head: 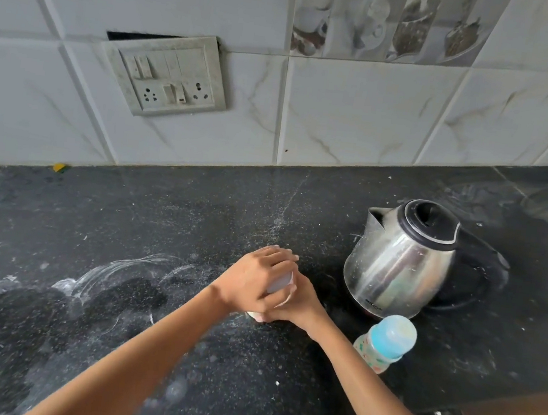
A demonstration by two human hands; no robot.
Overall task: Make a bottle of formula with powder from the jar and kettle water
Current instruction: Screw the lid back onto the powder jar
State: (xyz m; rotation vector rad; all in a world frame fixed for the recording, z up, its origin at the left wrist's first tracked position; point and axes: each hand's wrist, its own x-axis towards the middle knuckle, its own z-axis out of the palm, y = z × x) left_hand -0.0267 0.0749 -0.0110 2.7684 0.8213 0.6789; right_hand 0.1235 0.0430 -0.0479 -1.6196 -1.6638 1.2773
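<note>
Both my hands on the jar (280, 282)

My left hand (253, 282) curls over its top, my right hand (298, 305) grips its side — kettle (401, 257) and bottle (383, 341) just right.

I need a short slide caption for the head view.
Both hands grip the jar beside kettle and capped bottle.

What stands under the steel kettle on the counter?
The steel kettle sits on a round black base on the dark stone counter. The base's middle is covered.
</note>
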